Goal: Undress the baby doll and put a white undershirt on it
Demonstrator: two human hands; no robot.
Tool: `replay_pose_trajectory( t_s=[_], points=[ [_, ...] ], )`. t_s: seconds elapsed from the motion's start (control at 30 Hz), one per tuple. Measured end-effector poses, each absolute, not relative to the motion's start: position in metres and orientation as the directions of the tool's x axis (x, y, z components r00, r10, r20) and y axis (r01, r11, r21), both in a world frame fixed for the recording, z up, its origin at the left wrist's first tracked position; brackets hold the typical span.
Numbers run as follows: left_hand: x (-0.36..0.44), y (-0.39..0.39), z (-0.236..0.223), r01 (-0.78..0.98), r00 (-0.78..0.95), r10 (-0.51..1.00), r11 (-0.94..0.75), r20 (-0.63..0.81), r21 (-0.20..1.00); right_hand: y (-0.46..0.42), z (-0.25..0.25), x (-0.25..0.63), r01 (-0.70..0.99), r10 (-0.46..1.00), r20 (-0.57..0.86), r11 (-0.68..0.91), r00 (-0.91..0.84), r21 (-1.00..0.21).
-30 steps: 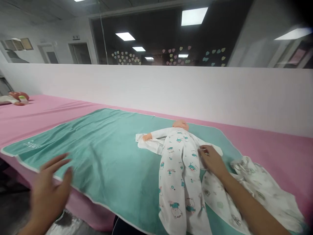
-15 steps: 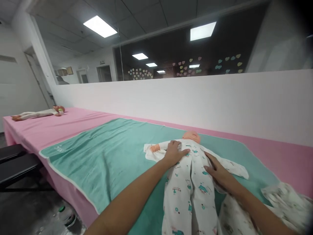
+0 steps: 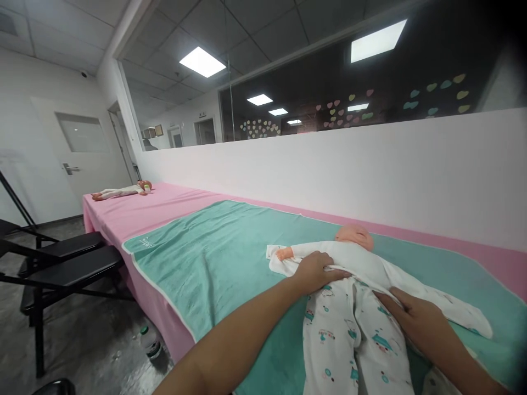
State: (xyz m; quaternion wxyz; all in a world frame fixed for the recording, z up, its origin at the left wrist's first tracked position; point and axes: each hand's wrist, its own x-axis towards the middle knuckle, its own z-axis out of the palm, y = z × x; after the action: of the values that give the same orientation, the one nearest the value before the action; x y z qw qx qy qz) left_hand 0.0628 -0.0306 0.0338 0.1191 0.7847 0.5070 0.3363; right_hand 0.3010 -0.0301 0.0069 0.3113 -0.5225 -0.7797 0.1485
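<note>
A baby doll (image 3: 354,237) lies on its back on a green blanket (image 3: 242,241), head toward the wall. White cloth (image 3: 358,258) covers its chest, with long sleeves out to both sides; one doll hand (image 3: 284,253) shows at the left cuff. Below the waist lies a white baby garment (image 3: 341,323) with teal prints and two legs. My left hand (image 3: 319,272) is closed on a fold of cloth at the waist's left side. At the right side, my right hand (image 3: 411,315) grips the same cloth edge, its fingertips partly under it.
Pink cloth (image 3: 185,192) covers the long table along a white wall (image 3: 329,170). Another doll (image 3: 121,191) lies at its far left end. Black chairs (image 3: 78,269) and a bottle with a green cap (image 3: 150,343) stand on the floor at left.
Both hands have moved from the doll's chest down to its waist. Plain white cloth now shows where printed cloth covered the chest. The view has turned left.
</note>
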Motion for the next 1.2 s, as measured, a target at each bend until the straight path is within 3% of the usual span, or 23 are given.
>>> replay_pose_trajectory(
  t_s=[0.07, 0.13, 0.27, 0.33, 0.5, 0.67, 0.77, 1.03, 1.2],
  points=[
    [0.051, -0.037, 0.038, 0.677, 0.361, 0.873, -0.487, 0.328, 0.551, -0.033, 0.01, 0.301, 0.734, 0.949, 0.179, 0.315, -0.26, -0.602],
    [0.038, -0.046, 0.044, 0.642, 0.454, 0.86, -0.496, 0.232, 0.585, -0.039, 0.017, 0.305, 0.724, 0.959, 0.117, 0.272, -0.258, -0.634],
    [0.023, -0.059, 0.05, 0.594, 0.561, 0.817, -0.508, 0.132, 0.624, -0.061, 0.035, 0.317, 0.607, 0.891, 0.05, 0.348, -0.451, -0.714],
    [0.025, -0.062, 0.048, 0.61, 0.542, 0.828, -0.505, 0.143, 0.61, -0.071, 0.037, 0.319, 0.602, 0.865, 0.045, 0.384, -0.499, -0.7],
    [0.042, -0.073, 0.041, 0.617, 0.476, 0.841, -0.527, 0.255, 0.585, -0.077, 0.026, 0.31, 0.731, 0.903, 0.157, 0.417, -0.399, -0.541],
    [0.051, -0.092, 0.037, 0.564, 0.255, 0.945, -0.318, 0.206, 0.762, -0.079, 0.016, 0.303, 0.651, 0.964, 0.165, 0.263, -0.209, -0.712],
    [0.05, -0.107, 0.036, 0.532, 0.2, 0.964, -0.257, 0.175, 0.807, -0.093, 0.02, 0.307, 0.584, 0.964, 0.164, 0.257, -0.208, -0.77],
    [0.027, -0.174, 0.037, 0.483, 0.489, 0.867, -0.362, 0.097, 0.797, -0.169, 0.034, 0.315, 0.493, 0.878, -0.101, 0.164, -0.468, -0.854],
    [0.031, -0.203, 0.019, 0.511, 0.559, 0.814, -0.489, 0.159, 0.707, -0.198, 0.028, 0.314, 0.545, 0.857, -0.115, 0.21, -0.502, -0.812]
  ],
)
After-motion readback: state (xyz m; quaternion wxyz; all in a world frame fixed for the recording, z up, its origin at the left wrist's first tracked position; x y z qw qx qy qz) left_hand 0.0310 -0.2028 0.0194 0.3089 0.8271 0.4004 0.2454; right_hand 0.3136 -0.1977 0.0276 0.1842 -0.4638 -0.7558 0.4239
